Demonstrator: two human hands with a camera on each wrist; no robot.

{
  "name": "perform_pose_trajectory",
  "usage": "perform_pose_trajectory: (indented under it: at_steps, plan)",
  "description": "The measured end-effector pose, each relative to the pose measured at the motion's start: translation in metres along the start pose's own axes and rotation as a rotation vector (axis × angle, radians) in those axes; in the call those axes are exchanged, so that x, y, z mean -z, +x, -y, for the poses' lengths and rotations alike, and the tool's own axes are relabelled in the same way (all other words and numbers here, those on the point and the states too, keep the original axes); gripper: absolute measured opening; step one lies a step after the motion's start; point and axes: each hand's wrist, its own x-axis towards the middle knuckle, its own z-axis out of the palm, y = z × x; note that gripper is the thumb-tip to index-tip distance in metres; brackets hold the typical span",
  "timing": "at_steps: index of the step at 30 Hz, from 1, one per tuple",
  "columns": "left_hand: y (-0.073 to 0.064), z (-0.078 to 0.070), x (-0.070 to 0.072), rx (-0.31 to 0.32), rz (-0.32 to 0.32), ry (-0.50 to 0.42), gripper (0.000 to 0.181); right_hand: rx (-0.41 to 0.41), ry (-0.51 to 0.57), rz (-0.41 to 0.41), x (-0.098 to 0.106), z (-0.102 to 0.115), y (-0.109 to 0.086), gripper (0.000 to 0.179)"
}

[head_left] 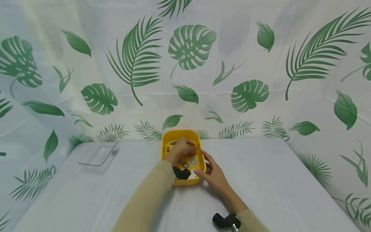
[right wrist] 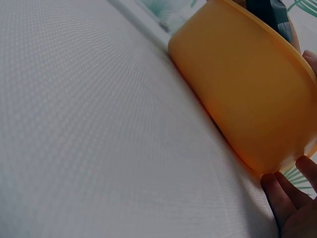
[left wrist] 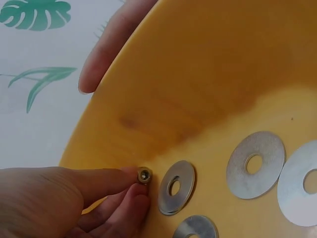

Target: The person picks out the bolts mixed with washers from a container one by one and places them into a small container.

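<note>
A yellow plastic tray (head_left: pixel 181 182) rests on the white table, with flat metal washers (head_left: pixel 185 165) and a few small brass-coloured screws (head_left: pixel 173 142) in it. My left hand (head_left: pixel 181 149) reaches into it. Between thumb and fingers, near the right wall, it pinches a small socket-head screw (left wrist: pixel 144 175), whose end with a recess faces the left wrist camera. A grey washer (left wrist: pixel 177 187) lies right beside those fingertips. At the tray's right side, my right hand (head_left: pixel 215 177) grips the wall, its thumb at the rim and its other fingers along the outside.
To the left on the table stands a clear, open plastic box (head_left: pixel 98 158) with small metal pieces (head_left: pixel 114 152) at its right side. Behind the tray hangs a white curtain (head_left: pixel 203 90) printed with green leaves. Black wrist cameras (head_left: pixel 182 173) are strapped on both wrists.
</note>
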Motion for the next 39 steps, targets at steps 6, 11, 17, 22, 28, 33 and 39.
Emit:
perform_pose_trajectory:
  at_steps: [6,11,17,22,28,33,39]
  plan:
    - [-0.001,0.0,-0.001,-0.003,-0.008,-0.01,0.037,-0.006,0.01,0.001,0.0,0.002,-0.001,0.083]
    - [0.0,-0.001,-0.002,-0.004,-0.01,-0.026,0.038,-0.002,0.012,-0.002,0.0,0.001,-0.001,0.083]
    - [0.0,-0.001,-0.003,0.012,-0.003,-0.031,0.038,0.004,-0.009,-0.004,0.0,-0.001,0.0,0.082]
    - [-0.003,-0.002,-0.003,0.004,0.001,-0.04,0.036,0.009,-0.018,-0.005,0.0,0.0,-0.001,0.083]
    - [-0.004,-0.002,-0.002,-0.028,0.004,-0.038,0.041,0.004,-0.01,-0.003,-0.002,0.0,0.0,0.083]
    - [-0.004,-0.003,-0.001,-0.055,0.011,-0.011,0.047,0.005,-0.021,0.0,-0.003,0.0,0.0,0.083]
    - [-0.009,-0.012,0.003,-0.115,0.013,0.008,0.04,0.003,-0.026,-0.01,-0.001,0.001,-0.001,0.082]
